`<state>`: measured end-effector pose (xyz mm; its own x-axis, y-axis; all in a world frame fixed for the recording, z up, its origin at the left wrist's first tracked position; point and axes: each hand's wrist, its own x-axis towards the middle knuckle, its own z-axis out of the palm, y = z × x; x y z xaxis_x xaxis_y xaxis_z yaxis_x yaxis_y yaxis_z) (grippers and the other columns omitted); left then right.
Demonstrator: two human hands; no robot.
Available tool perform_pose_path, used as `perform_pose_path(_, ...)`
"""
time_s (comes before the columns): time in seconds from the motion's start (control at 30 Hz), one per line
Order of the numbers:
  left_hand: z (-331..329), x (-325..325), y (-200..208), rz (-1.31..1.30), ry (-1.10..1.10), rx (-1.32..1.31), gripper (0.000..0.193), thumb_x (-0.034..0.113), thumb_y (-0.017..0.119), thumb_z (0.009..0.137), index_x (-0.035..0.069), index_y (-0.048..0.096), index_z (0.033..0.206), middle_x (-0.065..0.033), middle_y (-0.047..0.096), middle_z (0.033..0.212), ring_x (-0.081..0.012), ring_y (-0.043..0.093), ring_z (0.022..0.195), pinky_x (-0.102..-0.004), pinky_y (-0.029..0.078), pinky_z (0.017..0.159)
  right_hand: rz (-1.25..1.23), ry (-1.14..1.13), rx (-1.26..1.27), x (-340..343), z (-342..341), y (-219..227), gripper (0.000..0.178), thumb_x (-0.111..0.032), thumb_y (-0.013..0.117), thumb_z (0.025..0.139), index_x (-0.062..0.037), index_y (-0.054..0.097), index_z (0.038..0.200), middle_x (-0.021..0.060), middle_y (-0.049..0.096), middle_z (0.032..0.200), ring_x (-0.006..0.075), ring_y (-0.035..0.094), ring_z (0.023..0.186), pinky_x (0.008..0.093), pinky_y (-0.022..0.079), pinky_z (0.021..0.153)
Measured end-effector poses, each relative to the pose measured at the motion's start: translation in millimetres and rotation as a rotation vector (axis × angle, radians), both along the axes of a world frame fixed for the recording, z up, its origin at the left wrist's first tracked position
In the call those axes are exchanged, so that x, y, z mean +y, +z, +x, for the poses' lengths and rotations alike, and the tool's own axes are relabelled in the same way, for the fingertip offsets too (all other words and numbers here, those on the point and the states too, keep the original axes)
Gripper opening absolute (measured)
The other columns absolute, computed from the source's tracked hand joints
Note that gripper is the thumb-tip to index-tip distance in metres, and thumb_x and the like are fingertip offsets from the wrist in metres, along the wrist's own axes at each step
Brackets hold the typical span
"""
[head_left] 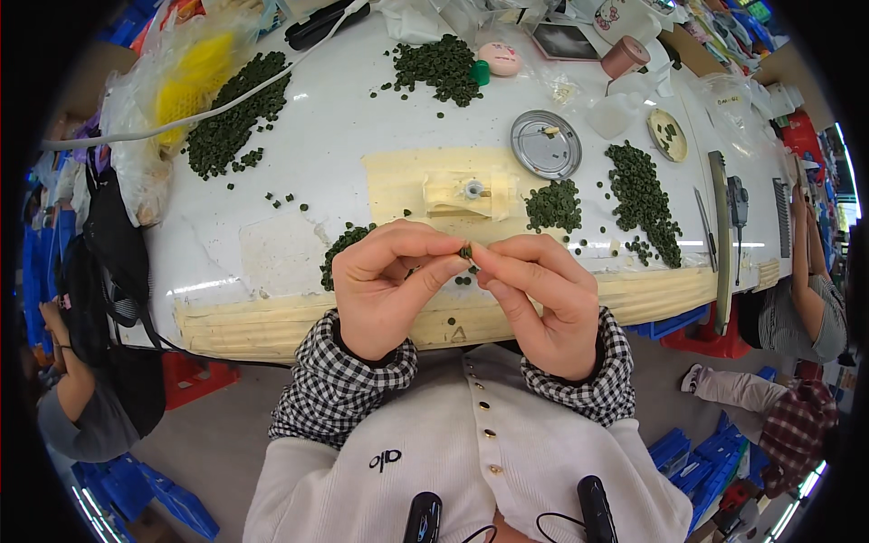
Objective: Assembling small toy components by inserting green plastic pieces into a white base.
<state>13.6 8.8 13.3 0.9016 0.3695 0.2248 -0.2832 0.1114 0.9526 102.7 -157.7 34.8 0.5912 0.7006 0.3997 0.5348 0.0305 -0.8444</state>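
Note:
Just in front of my chest, above the table's near edge, my two hands meet at the fingertips. My left hand (387,282) is closed, its thumb and index finger pinching a small dark green piece (465,252). The fingers of my right hand (545,306) are bent and press against the same piece from the other side, with the thumb a little lower. Fingertips hide most of the piece. Just beyond them, a tape-covered block (444,196) with a metal stud on top stands on the table. A heap of similar green pieces (340,260) lies beside my left hand.
More green heaps lie at the left (231,122), back (434,72) and right (641,204). A round metal lid (545,145), a small dish (667,136) and long tools (720,235) are at the right. A white cable (217,110) crosses the left side. People sit on both sides.

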Motion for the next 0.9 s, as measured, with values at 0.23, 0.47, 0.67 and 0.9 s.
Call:
perform_pose_path(0.23, 0.0, -1.6, 0.7, -0.023, 0.022, 0.011, 0.019, -0.010, 0.069, 0.080, -0.004, 0.068, 0.099, -0.0126, 0.067, 0.095, -0.0150, 0.064, 0.086, -0.0250, 0.051, 0.074, 0.003, 0.012, 0.007, 0.2, 0.1, 1.0, 0.031, 0.007, 0.063, 0.083, 0.0002, 0.067, 0.113, 0.0127, 0.064, 0.100, 0.0193, 0.063, 0.080, 0.0257, 0.051, 0.067)
perform_pose_path(0.47, 0.6, -1.3, 1.1, 0.104, 0.061, -0.002, 0.022, -0.011, 0.069, 0.079, -0.003, 0.070, 0.099, -0.0123, 0.068, 0.095, -0.0159, 0.064, 0.085, -0.0259, 0.050, 0.074, -0.013, 0.003, 0.011, 0.1, 0.2, 2.3, 0.031, 0.006, 0.063, 0.083, 0.0002, 0.067, 0.113, 0.0125, 0.064, 0.101, 0.0192, 0.063, 0.080, 0.0259, 0.051, 0.067)
perform_pose_path(0.67, 1.4, -1.6, 0.8, 0.096, 0.061, -0.007, 0.022, -0.012, 0.069, 0.079, -0.003, 0.070, 0.099, -0.0123, 0.068, 0.095, -0.0162, 0.064, 0.086, -0.0260, 0.050, 0.074, -0.008, 0.001, 0.015, 0.1, -0.2, 2.3, 0.030, 0.006, 0.063, 0.084, 0.0005, 0.067, 0.113, 0.0124, 0.064, 0.100, 0.0192, 0.063, 0.080, 0.0261, 0.051, 0.067)
perform_pose_path(0.9, 0.8, -2.4, 3.0, 0.038, 0.041, 0.021, 0.023, -0.012, 0.068, 0.080, -0.003, 0.070, 0.101, -0.0125, 0.068, 0.095, -0.0161, 0.064, 0.086, -0.0259, 0.050, 0.075, -0.017, 0.001, 0.013, -0.5, -0.2, 2.4, 0.030, 0.007, 0.063, 0.083, 0.0004, 0.067, 0.113, 0.0124, 0.064, 0.100, 0.0191, 0.063, 0.080, 0.0259, 0.051, 0.066)
